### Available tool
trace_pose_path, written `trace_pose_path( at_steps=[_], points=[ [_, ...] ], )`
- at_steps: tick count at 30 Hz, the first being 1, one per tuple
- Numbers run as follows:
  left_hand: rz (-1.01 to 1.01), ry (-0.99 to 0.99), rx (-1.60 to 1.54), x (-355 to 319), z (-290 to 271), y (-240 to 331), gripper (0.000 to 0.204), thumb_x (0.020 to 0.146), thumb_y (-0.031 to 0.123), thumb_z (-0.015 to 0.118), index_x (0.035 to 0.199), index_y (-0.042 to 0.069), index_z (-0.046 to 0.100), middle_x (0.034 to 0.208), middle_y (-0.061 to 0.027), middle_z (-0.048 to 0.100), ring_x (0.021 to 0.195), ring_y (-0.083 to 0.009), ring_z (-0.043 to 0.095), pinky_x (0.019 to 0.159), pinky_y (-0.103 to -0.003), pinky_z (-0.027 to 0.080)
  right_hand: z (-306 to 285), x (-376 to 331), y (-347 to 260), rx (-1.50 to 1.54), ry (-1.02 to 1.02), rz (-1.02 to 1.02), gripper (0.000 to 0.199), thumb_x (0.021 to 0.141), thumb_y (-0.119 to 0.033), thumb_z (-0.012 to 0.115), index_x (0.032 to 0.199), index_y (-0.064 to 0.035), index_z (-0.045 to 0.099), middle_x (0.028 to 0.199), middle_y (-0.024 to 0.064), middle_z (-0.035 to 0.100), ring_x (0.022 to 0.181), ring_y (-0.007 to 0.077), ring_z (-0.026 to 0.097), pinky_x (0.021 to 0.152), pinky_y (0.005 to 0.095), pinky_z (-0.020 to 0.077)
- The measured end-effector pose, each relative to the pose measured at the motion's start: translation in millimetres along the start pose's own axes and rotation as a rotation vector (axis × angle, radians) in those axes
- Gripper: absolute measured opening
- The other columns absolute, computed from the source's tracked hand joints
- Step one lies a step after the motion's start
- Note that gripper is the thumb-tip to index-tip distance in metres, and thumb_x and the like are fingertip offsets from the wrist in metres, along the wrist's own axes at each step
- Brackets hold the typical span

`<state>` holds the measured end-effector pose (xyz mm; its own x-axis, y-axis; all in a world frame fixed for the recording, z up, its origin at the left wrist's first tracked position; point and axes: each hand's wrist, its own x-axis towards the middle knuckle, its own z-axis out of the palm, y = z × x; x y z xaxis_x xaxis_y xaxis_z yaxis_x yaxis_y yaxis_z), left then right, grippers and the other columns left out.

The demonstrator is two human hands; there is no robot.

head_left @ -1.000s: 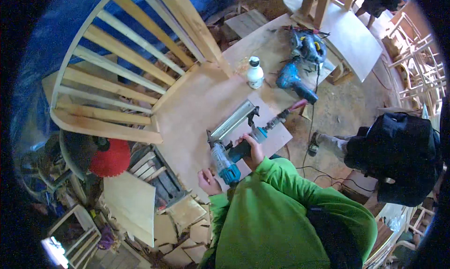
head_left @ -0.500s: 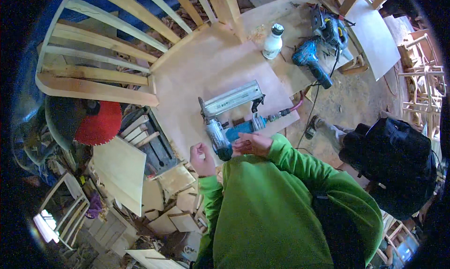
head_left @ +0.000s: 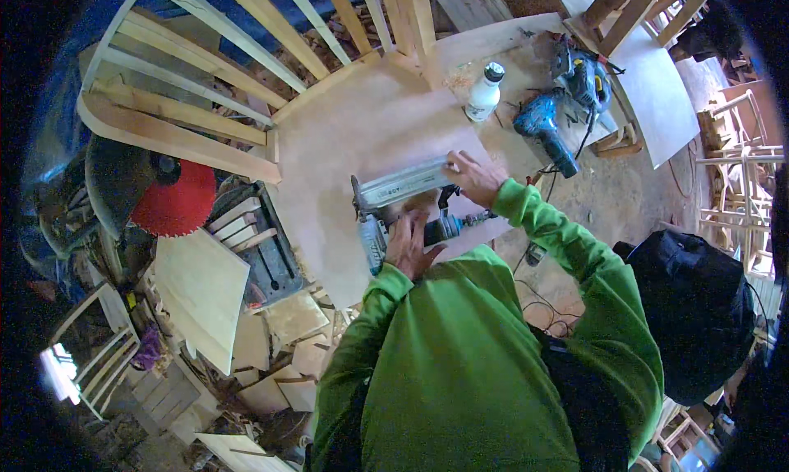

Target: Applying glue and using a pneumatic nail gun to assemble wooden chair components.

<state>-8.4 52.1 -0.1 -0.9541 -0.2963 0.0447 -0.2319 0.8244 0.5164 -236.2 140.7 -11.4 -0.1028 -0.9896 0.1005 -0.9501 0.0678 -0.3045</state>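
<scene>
A pneumatic nail gun [head_left: 372,240] lies on its side on the wooden work board, with its silver magazine [head_left: 399,186] on the far side and its blue handle end toward the right. My left hand [head_left: 407,246] rests over the handle, fingers bent onto the tool; part of the handle is hidden beneath it. My right hand [head_left: 477,178] pinches the right end of the magazine between thumb and fingers. An air hose fitting [head_left: 475,220] sticks out right of the handle.
Slatted chair-back parts [head_left: 189,147] stand at the far left, near a red circular saw blade [head_left: 177,201]. A white bottle [head_left: 483,94], a blue heat-gun-shaped power tool [head_left: 546,131] and a corded saw [head_left: 582,77] sit far right. A dark bag [head_left: 690,307] is at right.
My left hand has moved right and away from me onto the nail gun's handle. From beside the handle, my right hand has reached farther out to the magazine's right end.
</scene>
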Motion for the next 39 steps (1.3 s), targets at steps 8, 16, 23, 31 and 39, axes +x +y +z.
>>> trace_pose_path(
  at_steps=[8,16,23,31,39],
  points=[
    [0.092,-0.105,0.131,6,10,-10,0.058,0.077,0.045,0.059,0.113,0.000,0.049,0.112,-0.0185,0.049,0.109,-0.0300,0.044,0.090,-0.044,0.031,-14,-2,7,-0.086,-0.121,-0.550,0.041,0.077,-0.012,0.049,0.118,-0.0073,0.049,0.105,0.0042,0.049,0.097,0.0205,0.053,0.073,0.0291,0.0531],
    [0.087,-0.112,0.098,7,16,-14,0.062,0.071,0.039,0.063,0.116,0.001,0.046,0.111,-0.0166,0.051,0.103,-0.0295,0.048,0.089,-0.044,0.033,-2,19,4,0.014,-0.362,-0.397,0.027,0.078,-0.015,0.050,0.104,-0.0065,0.051,0.100,0.0071,0.057,0.091,0.0247,0.059,0.065,0.0341,0.0559],
    [0.161,-0.023,0.218,5,21,-17,0.058,0.072,0.044,0.059,0.113,0.003,0.048,0.106,-0.0140,0.051,0.100,-0.0277,0.048,0.085,-0.042,0.034,-7,26,9,0.114,-0.322,-0.402,0.020,0.079,-0.018,0.048,0.098,-0.0130,0.051,0.081,0.0103,0.059,0.077,0.0302,0.062,0.062,0.0418,0.0529],
    [0.151,-0.016,0.135,2,24,-17,0.056,0.070,0.041,0.063,0.108,0.001,0.051,0.102,-0.0129,0.052,0.097,-0.0286,0.048,0.085,-0.043,0.036,-11,32,1,0.085,-0.471,-0.418,0.015,0.079,-0.017,0.048,0.089,-0.0070,0.051,0.076,0.0136,0.058,0.069,0.0341,0.061,0.060,0.0459,0.0498],
    [0.156,-0.101,0.177,9,21,-15,0.058,0.069,0.041,0.060,0.112,0.002,0.048,0.109,-0.0135,0.049,0.102,-0.0291,0.046,0.088,-0.044,0.033,3,20,8,0.030,-0.435,-0.316,0.011,0.077,-0.014,0.048,0.086,-0.0086,0.052,0.072,0.0130,0.059,0.063,0.0318,0.061,0.059,0.0433,0.0509]
  ],
)
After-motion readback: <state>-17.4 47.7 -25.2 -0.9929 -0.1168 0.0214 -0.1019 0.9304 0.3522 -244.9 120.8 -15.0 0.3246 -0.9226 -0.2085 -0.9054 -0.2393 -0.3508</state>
